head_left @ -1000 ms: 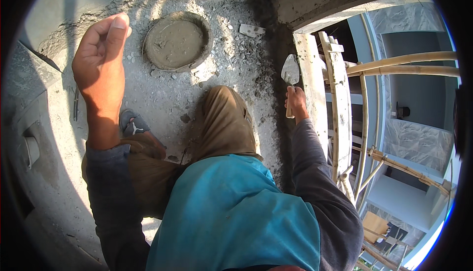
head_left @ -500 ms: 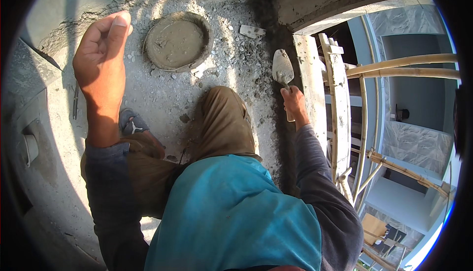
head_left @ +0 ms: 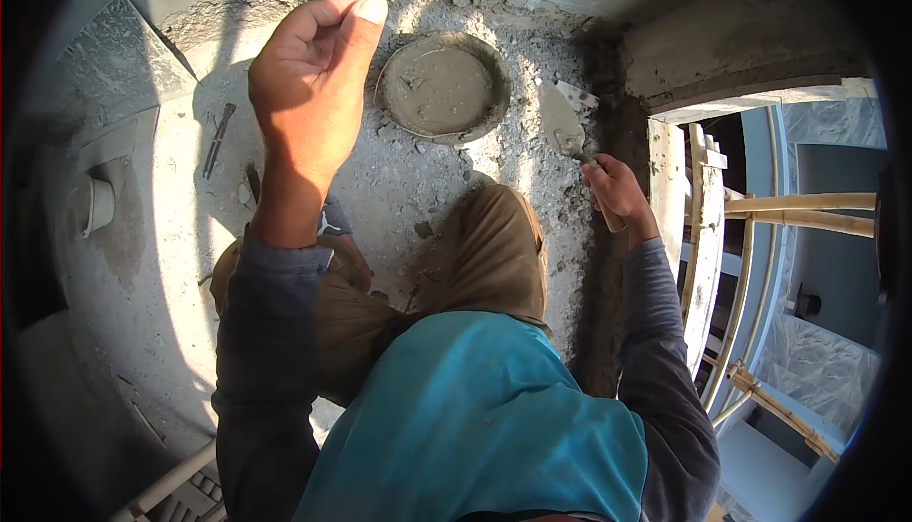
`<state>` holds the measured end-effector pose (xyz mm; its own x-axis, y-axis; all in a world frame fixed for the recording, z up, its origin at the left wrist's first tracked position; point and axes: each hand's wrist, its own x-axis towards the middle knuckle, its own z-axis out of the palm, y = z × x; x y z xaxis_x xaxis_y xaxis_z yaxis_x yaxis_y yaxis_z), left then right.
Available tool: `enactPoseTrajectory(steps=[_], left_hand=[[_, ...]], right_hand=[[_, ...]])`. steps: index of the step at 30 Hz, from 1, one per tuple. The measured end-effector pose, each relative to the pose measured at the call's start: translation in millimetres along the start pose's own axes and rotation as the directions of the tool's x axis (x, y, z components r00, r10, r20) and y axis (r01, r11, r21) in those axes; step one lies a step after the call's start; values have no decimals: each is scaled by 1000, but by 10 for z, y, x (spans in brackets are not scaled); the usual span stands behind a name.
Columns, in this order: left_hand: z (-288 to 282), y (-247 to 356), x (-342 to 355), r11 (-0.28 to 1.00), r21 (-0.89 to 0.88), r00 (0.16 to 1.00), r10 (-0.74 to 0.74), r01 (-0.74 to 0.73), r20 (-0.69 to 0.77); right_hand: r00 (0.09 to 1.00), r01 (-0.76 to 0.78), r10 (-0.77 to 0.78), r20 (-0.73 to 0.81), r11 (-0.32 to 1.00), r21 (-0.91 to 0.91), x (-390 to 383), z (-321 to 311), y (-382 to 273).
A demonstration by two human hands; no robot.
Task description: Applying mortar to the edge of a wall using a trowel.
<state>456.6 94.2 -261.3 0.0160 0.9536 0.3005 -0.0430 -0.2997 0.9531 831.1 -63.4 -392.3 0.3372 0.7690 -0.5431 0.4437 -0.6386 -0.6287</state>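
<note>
My right hand (head_left: 616, 189) is wrapped round the handle of a trowel (head_left: 562, 131), whose pointed blade is smeared with grey mortar. The blade hovers over the rubble, to the right of a round bucket (head_left: 503, 94) holding wet grey mortar (head_left: 439, 88). Raised at the bucket's left, my left hand (head_left: 312, 94) has its fingers curled and the thumb pressed against them. Whether anything is pinched there cannot be made out.
A flat scrap (head_left: 577, 95) lies behind the trowel. Along the right run a pale board (head_left: 668, 170) and bamboo poles (head_left: 807, 202). Walls rise at the back and left. A dark thin tool (head_left: 219, 140) and a grey slab (head_left: 128, 56) are at left.
The view has swung left, so the scene sits farther right. My right hand has brought the trowel leftward, closer to the bucket. My left hand stays raised and closed.
</note>
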Motion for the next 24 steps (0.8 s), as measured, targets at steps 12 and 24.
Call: enactPoseTrajectory(steps=[12, 24], left_hand=[[-30, 56, 0, 992, 10, 992, 125, -125, -15], [55, -79, 67, 997, -63, 999, 47, -46, 18]], right_hand=[[946, 314, -243, 213, 527, -790, 1396, 1492, -1280], [951, 310, -301, 73, 931, -190, 705, 1253, -482]])
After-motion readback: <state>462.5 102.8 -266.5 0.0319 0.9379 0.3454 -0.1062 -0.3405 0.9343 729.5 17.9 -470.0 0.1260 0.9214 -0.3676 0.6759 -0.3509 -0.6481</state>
